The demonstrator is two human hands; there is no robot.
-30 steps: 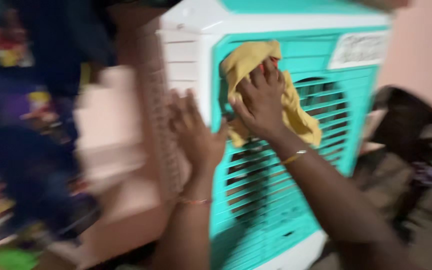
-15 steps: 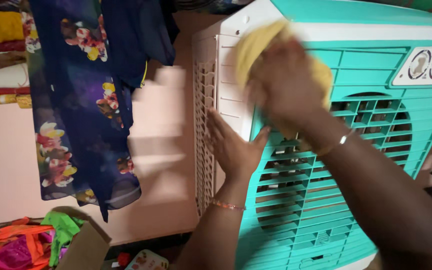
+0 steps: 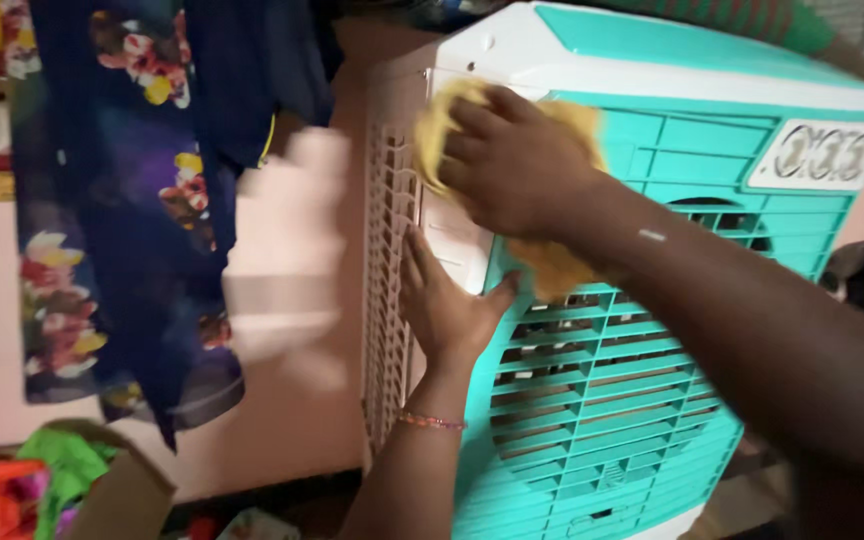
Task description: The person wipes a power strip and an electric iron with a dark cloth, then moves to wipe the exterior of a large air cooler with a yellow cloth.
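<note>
A white and teal air cooler [image 3: 612, 400] with a slatted front grille fills the right half of the head view. My right hand [image 3: 507, 160] presses a yellow cloth [image 3: 552, 262] against its upper left corner, where the white side meets the teal front. My left hand [image 3: 447, 305] lies flat with fingers spread on that same corner edge, just below the cloth. A thin bracelet sits on each wrist.
A dark blue flowered garment [image 3: 122, 200] hangs at the left against a pink wall [image 3: 282, 440]. A cardboard box [image 3: 127, 495] with bright clothes [image 3: 52, 470] stands at the bottom left. Round knobs [image 3: 822, 152] sit on the cooler's panel at upper right.
My right hand has slid the yellow cloth from the teal front grille up and left onto the white corner. My left hand stays braced on the cooler's edge.
</note>
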